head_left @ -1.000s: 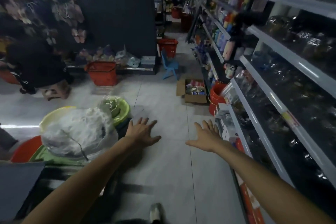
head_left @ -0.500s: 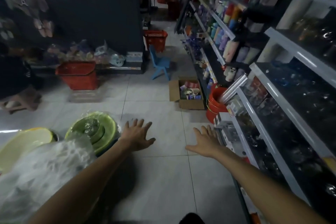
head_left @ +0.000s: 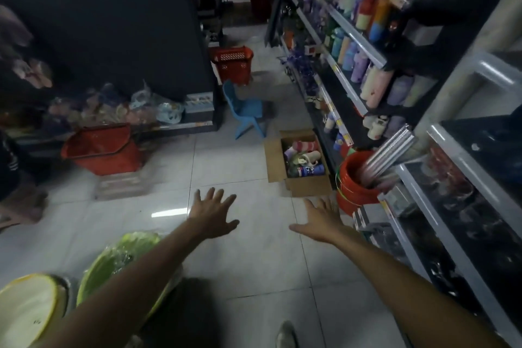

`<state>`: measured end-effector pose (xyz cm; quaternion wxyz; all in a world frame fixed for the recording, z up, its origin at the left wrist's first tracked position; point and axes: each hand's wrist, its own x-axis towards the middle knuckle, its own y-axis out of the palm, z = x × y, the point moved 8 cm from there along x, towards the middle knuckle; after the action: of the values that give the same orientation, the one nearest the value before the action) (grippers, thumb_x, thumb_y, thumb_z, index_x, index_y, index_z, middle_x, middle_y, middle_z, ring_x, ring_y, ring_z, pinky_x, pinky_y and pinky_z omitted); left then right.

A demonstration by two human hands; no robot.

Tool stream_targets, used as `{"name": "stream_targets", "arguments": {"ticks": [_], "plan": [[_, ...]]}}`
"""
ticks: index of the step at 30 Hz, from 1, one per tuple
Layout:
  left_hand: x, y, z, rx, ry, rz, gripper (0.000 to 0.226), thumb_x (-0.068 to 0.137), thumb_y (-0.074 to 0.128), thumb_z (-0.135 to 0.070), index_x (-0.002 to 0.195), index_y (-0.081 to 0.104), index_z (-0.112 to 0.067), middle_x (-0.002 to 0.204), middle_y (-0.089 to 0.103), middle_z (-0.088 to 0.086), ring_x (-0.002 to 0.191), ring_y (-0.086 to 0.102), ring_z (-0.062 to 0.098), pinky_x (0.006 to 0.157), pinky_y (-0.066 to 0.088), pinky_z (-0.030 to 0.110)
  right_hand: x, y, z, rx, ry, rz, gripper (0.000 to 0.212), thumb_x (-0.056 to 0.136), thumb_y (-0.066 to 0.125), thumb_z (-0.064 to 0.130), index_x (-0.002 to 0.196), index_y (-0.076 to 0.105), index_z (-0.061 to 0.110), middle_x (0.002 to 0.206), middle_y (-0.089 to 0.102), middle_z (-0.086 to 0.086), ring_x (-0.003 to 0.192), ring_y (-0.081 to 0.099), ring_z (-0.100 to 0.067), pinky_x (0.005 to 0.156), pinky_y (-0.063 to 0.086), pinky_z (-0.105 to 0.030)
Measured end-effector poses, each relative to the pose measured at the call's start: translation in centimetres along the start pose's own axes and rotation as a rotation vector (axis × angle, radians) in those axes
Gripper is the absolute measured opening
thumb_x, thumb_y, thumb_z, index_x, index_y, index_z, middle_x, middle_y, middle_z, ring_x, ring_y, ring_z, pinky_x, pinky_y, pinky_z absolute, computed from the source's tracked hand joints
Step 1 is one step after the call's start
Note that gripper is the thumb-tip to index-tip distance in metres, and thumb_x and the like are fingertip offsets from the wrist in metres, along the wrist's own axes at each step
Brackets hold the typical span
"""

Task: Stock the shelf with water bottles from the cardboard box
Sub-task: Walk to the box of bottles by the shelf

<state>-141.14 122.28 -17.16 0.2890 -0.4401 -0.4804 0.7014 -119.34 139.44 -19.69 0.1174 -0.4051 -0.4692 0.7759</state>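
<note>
Box's (head_left: 299,162) gotten closer, basins (head_left: 121,260) dropped back behind the arms.
Left hand (head_left: 211,216) and right hand (head_left: 322,222) both spread, empty, box just ahead, so grabbing bottles (head_left: 303,158) looks next.

A brown cardboard box (head_left: 308,188) sits on the pale tiled floor (head_left: 240,248) at about one o'clock ahead, its flaps folded open. Inside it, loose bottles (head_left: 309,170) lie jumbled on their sides, pink, purple, cream and blue; blur makes their number hard to tell. The shelf (head_left: 346,85) stands close at the box's three o'clock, its tiers lined with upright bottles (head_left: 377,87) in pastel and bright colours
</note>
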Motion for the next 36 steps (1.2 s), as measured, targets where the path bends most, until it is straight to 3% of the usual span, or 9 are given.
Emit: {"name": "stream_targets", "arguments": {"ticks": [7,12,18,23,26,31,36], "plan": [[13.0,-4.8,5.6,-0.064,0.037,-0.08,0.083,0.092,0.04,-0.073,0.16,0.019,-0.031,0.165,0.026,0.01,0.154,0.018,0.033,0.125,0.008,0.056,13.2,-7.1,2.9,0.005,-0.049,-0.044,0.106,0.087,0.049,0.079,0.164,-0.001,0.026,0.171,-0.007,-0.011,0.157,-0.01,-0.038,0.125,-0.002,-0.052],[23.9,-4.9,11.3,-0.114,0.045,-0.049,0.083,0.092,0.041,-0.073,0.16,0.015,-0.033,0.166,0.022,0.009,0.154,0.015,0.034,0.12,0.012,0.064,24.5,-10.3,4.7,-0.039,0.018,0.007,0.107,0.086,0.047,0.081,0.163,-0.001,0.024,0.171,-0.01,-0.015,0.155,-0.016,-0.04,0.124,-0.003,-0.054],[35.1,-7.4,18.2,-0.145,0.135,-0.024,0.087,0.093,0.045,-0.069,0.161,0.007,-0.032,0.167,0.019,0.01,0.155,0.014,0.035,0.12,0.017,0.065,35.6,-14.8,7.0,0.048,0.121,-0.015,0.113,0.072,0.046,0.092,0.161,0.009,0.032,0.17,0.002,-0.013,0.156,-0.002,-0.04,0.124,0.008,-0.062],[44.7,-8.9,23.4,-0.118,0.149,0.036,0.087,0.092,0.047,-0.069,0.161,0.01,-0.032,0.166,0.02,0.011,0.154,0.015,0.035,0.121,0.017,0.064,42.6,-18.7,9.4,0.163,0.185,-0.023,0.099,0.08,0.053,0.08,0.158,0.012,0.034,0.169,-0.003,-0.011,0.154,0.0,-0.045,0.122,0.015,-0.064],[51.0,-9.6,24.5,-0.074,0.205,0.065,0.086,0.092,0.047,-0.07,0.161,0.01,-0.032,0.166,0.019,0.01,0.154,0.016,0.034,0.121,0.017,0.063,47.0,-20.2,9.3,0.178,0.234,-0.019,0.096,0.087,0.05,0.076,0.161,0.007,0.031,0.17,-0.01,-0.011,0.155,-0.006,-0.043,0.124,0.012,-0.06],[62.6,-10.8,25.0,-0.026,0.28,0.102,0.086,0.091,0.044,-0.072,0.16,0.008,-0.034,0.167,0.016,0.009,0.155,0.013,0.034,0.121,0.014,0.064,55.3,-22.8,8.3,0.242,0.274,-0.002,0.096,0.09,0.05,0.071,0.163,0.005,0.027,0.171,-0.006,-0.013,0.156,-0.004,-0.043,0.125,0.007,-0.058],[73.4,-13.5,24.6,0.052,0.352,0.155,0.087,0.09,0.043,-0.072,0.161,0.008,-0.034,0.168,0.014,0.009,0.155,0.011,0.035,0.121,0.012,0.066,64.6,-25.9,6.5,0.344,0.326,-0.026,0.106,0.085,0.053,0.076,0.163,0.004,0.025,0.17,0.0,-0.013,0.156,0.003,-0.04,0.124,0.011,-0.055]]}}
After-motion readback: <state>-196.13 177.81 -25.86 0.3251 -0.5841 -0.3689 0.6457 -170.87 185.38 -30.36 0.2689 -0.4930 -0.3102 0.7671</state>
